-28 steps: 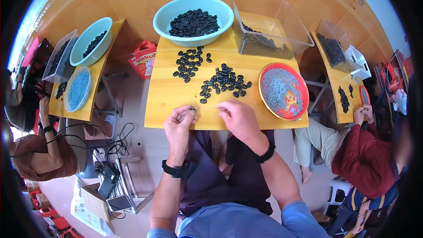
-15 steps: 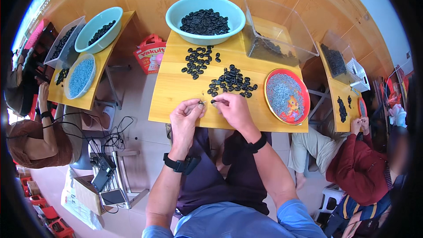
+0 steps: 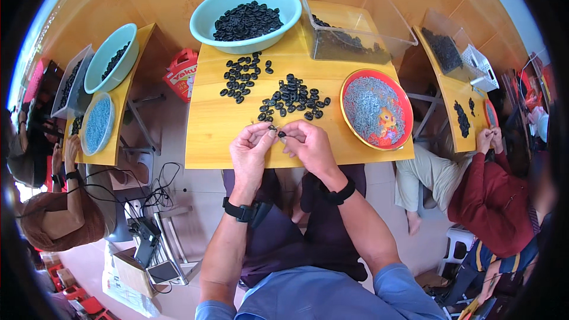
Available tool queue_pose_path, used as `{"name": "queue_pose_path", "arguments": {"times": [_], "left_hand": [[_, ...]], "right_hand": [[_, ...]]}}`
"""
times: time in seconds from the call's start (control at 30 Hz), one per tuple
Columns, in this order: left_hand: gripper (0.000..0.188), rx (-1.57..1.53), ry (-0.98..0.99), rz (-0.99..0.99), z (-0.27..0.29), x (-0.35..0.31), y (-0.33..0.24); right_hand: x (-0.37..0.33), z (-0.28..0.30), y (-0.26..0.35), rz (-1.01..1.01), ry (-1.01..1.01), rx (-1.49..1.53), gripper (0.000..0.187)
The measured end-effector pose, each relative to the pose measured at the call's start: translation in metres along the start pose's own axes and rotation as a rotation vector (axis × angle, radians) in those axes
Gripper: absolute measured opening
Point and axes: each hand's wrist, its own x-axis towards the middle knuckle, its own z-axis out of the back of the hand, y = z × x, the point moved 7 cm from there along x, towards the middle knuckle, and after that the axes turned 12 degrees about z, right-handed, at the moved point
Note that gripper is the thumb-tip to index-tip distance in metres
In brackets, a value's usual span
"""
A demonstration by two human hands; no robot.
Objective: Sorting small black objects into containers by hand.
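Observation:
My left hand [image 3: 250, 151] is closed in a pinch near the table's front edge, a small black oval piece [image 3: 272, 127] at its fingertips. Close beside it, my right hand [image 3: 309, 147] pinches another small black oval piece [image 3: 281, 134] between thumb and finger. The two sets of fingertips nearly meet; whether the pieces touch is too small to tell. Just beyond the hands lies a loose pile of black oval pieces [image 3: 291, 96], some showing holes. To the right, a red plate with a gold rim [image 3: 345, 120] holds many small grey-blue, screw-like parts [image 3: 370, 104].
On my wooden table [image 3: 207, 142], a second group of black pieces [image 3: 240, 77] lies farther left. Behind it stand a light-blue basin [image 3: 204, 29] of such pieces and a clear plastic bin [image 3: 355, 50]. People work at side tables left and right. Cables [image 3: 163, 186] hang at left.
My hands have drawn closer together, bringing the two held pieces almost into contact. The whole view has shifted slightly, with the table's contents appearing farther left.

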Motion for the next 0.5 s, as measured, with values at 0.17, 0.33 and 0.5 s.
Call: {"name": "queue_pose_path", "arguments": {"times": [0.17, 0.33, 0.5], "left_hand": [[0.017, 0.05, -0.016, -0.001, -0.0009, 0.0001, 0.0019], [0.018, 0.053, -0.031, 0.033, -0.0007, 0.0, 0.0022], [0.018, 0.121, -0.018, 0.04, -0.0013, -0.0003, 0.0036]], "right_hand": [[-0.0029, 0.0028, -0.0015, 0.053, -0.023, -0.026, 0.019], [-0.0047, 0.0047, 0.002, 0.091, -0.06, 0.031, 0.018], [-0.0058, 0.0057, 0.0003, 0.105, -0.053, 0.078, 0.018]]}}
